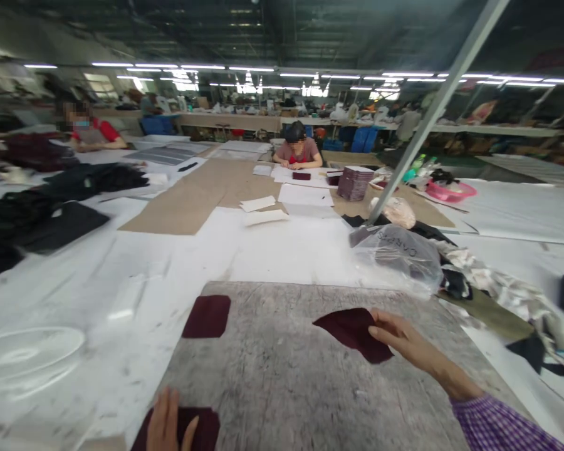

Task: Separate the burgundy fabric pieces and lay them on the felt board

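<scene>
Pinched between the thumb and fingers of my right hand point(395, 335) is a dark maroon fabric piece point(352, 332), held by its right side and slightly bent. It is over a grey, marked board point(282, 369). At the lower left, my left hand point(169, 423) rests with fingers stretched out on another maroon fabric piece point(204, 429), partly covered by the hand and cut off by the frame edge. A third maroon fabric piece point(207, 316) with clipped corners lies flat near the board's far left corner.
A slanted metal pole point(432, 119) rises beyond the board's right side, by a clear plastic bag point(399, 257) and cloth scraps. Dark fabric point(70, 225) lies at left. Across the white table sits a co-worker point(297, 150) near a maroon stack point(355, 183); another person point(91, 131) is far left.
</scene>
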Action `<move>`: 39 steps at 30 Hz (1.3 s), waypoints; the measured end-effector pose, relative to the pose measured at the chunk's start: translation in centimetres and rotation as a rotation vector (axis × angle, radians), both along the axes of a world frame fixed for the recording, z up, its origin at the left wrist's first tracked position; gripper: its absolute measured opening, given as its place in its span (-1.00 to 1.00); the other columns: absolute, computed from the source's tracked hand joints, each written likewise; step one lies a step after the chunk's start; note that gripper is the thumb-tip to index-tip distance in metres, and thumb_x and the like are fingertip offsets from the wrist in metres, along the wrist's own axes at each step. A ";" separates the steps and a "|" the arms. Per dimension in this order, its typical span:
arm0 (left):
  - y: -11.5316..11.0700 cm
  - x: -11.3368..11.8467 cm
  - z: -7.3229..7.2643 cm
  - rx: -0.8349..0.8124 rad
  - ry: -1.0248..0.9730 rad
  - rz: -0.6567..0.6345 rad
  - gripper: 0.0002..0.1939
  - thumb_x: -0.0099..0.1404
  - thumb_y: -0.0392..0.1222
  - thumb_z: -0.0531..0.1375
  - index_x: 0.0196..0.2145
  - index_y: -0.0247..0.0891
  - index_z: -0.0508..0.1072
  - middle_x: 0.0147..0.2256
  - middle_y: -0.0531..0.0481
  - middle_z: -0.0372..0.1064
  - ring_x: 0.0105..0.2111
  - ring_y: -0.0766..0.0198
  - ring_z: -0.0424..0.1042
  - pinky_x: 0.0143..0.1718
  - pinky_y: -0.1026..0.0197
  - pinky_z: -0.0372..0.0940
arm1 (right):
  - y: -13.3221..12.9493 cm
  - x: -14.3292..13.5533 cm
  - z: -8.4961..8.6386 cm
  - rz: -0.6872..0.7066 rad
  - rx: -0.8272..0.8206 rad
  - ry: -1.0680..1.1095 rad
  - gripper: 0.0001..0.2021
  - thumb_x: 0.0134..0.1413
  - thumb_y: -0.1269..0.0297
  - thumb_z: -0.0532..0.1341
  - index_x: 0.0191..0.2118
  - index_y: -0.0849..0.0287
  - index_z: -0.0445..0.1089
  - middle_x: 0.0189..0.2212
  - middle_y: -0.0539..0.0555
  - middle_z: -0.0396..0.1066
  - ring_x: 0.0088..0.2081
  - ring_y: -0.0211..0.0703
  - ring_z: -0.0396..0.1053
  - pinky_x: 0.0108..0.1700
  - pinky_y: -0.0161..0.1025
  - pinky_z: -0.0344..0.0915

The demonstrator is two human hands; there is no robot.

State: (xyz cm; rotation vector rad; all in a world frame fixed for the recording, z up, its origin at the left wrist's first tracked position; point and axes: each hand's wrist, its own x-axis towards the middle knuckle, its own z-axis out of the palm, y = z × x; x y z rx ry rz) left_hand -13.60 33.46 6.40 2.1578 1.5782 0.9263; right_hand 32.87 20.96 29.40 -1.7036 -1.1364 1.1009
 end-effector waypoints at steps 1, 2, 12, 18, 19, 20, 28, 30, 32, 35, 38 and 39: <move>0.3 -0.4 0.0 -0.020 -0.011 -0.001 -0.28 0.27 0.01 0.07 0.32 -0.03 -0.09 0.34 -0.04 -0.14 0.30 -0.03 -0.05 0.25 -0.20 0.03 | 0.8 -1.9 -0.2 0.006 -0.004 0.055 -0.60 0.03 -0.12 0.21 -0.34 0.18 0.33 -0.42 0.05 0.38 -0.37 -0.14 0.33 -0.32 -0.24 0.27; 0.5 -0.8 0.2 -0.067 -0.035 -0.006 -0.30 0.30 0.00 0.05 0.33 -0.07 -0.11 0.35 -0.06 -0.18 0.32 0.02 -0.10 0.28 -0.16 -0.03 | 1.5 -3.7 -0.5 0.020 -0.011 0.095 -0.59 0.00 -0.13 0.22 -0.35 0.18 0.33 -0.43 0.04 0.37 -0.37 -0.15 0.33 -0.33 -0.25 0.27; -6.8 -1.2 10.5 -0.799 -1.074 -0.215 -0.11 0.11 0.24 0.23 0.27 -0.21 0.07 0.23 -0.28 0.12 0.22 -0.05 0.12 0.17 -0.10 0.13 | 3.0 -20.2 -4.4 0.400 -0.251 0.351 -0.64 -0.04 -0.07 0.28 -0.29 0.14 0.45 -0.40 0.07 0.44 -0.37 -0.10 0.38 -0.32 -0.21 0.31; -12.0 -4.0 10.5 -1.117 -1.624 -0.059 -0.22 -0.05 0.08 0.40 0.07 -0.30 0.33 -0.06 -0.23 0.38 -0.12 0.10 0.42 -0.19 0.14 0.34 | 4.7 -26.9 -9.5 0.401 -0.381 0.409 -0.64 -0.03 -0.07 0.28 -0.26 0.13 0.43 -0.36 0.08 0.46 -0.33 -0.06 0.41 -0.23 -0.16 0.34; -12.3 -4.5 10.2 -1.119 -1.590 0.036 -0.30 -0.07 0.00 0.43 0.00 -0.32 0.38 -0.15 -0.18 0.41 -0.22 0.17 0.44 -0.27 0.19 0.34 | 5.2 -27.8 -10.2 0.413 -0.385 0.370 -0.63 -0.03 -0.08 0.26 -0.25 0.14 0.42 -0.36 0.08 0.46 -0.32 -0.05 0.41 -0.22 -0.15 0.33; -12.5 -5.0 10.0 -1.112 -1.545 0.133 -0.37 -0.09 -0.05 0.44 -0.08 -0.35 0.41 -0.24 -0.12 0.41 -0.31 0.25 0.44 -0.34 0.24 0.33 | 5.8 -28.6 -10.7 0.428 -0.382 0.317 -0.62 -0.02 -0.09 0.25 -0.26 0.15 0.41 -0.37 0.07 0.46 -0.32 -0.06 0.40 -0.22 -0.15 0.33; -11.1 -6.2 8.0 -1.041 -1.293 0.550 -0.69 -0.03 -0.16 0.36 -0.39 -0.37 0.38 -0.51 0.08 0.34 -0.60 0.45 0.31 -0.60 0.38 0.18 | 9.7 -32.6 -13.5 0.561 -0.179 -0.173 -0.55 0.03 -0.16 0.11 -0.29 0.18 0.40 -0.41 0.05 0.45 -0.35 -0.05 0.37 -0.29 -0.19 0.28; -10.5 -6.5 7.6 -1.025 -1.238 0.595 -0.74 0.02 -0.17 0.33 -0.44 -0.35 0.35 -0.58 0.11 0.31 -0.65 0.46 0.30 -0.65 0.39 0.13 | 10.4 -33.3 -14.1 0.573 -0.134 -0.269 -0.54 0.03 -0.15 0.08 -0.26 0.18 0.40 -0.37 0.08 0.48 -0.30 -0.01 0.40 -0.24 -0.16 0.29; -9.9 -6.7 7.2 -1.007 -1.201 0.634 -0.75 0.07 -0.16 0.31 -0.49 -0.33 0.31 -0.64 0.14 0.27 -0.70 0.46 0.28 -0.69 0.40 0.07 | 11.1 -33.9 -14.6 0.564 -0.092 -0.402 -0.55 0.02 -0.13 0.05 -0.26 0.17 0.41 -0.34 0.10 0.49 -0.27 0.01 0.41 -0.21 -0.15 0.28; -9.0 -7.0 6.6 -0.990 -1.134 0.689 -0.75 0.14 -0.16 0.26 -0.52 -0.31 0.28 -0.68 0.14 0.27 -0.76 0.46 0.25 -0.75 0.39 -0.01 | 11.7 -34.8 -15.3 0.552 -0.073 -0.587 -0.58 0.05 -0.07 0.00 -0.31 0.16 0.40 -0.39 0.11 0.48 -0.32 0.02 0.42 -0.23 -0.14 0.27; -8.3 -7.0 6.4 -0.989 -1.071 0.732 -0.76 0.17 -0.19 0.24 -0.54 -0.30 0.27 -0.71 0.15 0.27 -0.80 0.46 0.22 -0.77 0.39 -0.07 | 11.9 -35.5 -15.9 0.544 -0.083 -0.675 -0.61 0.09 -0.04 -0.02 -0.35 0.15 0.39 -0.43 0.14 0.47 -0.34 0.05 0.41 -0.25 -0.12 0.24; -8.2 -7.0 6.3 -0.988 -1.051 0.746 -0.76 0.17 -0.19 0.25 -0.55 -0.30 0.28 -0.72 0.15 0.26 -0.80 0.46 0.21 -0.77 0.39 -0.08 | 11.9 -35.6 -16.0 0.538 -0.089 -0.707 -0.61 0.10 -0.03 -0.02 -0.35 0.15 0.39 -0.42 0.15 0.47 -0.33 0.07 0.41 -0.26 -0.11 0.23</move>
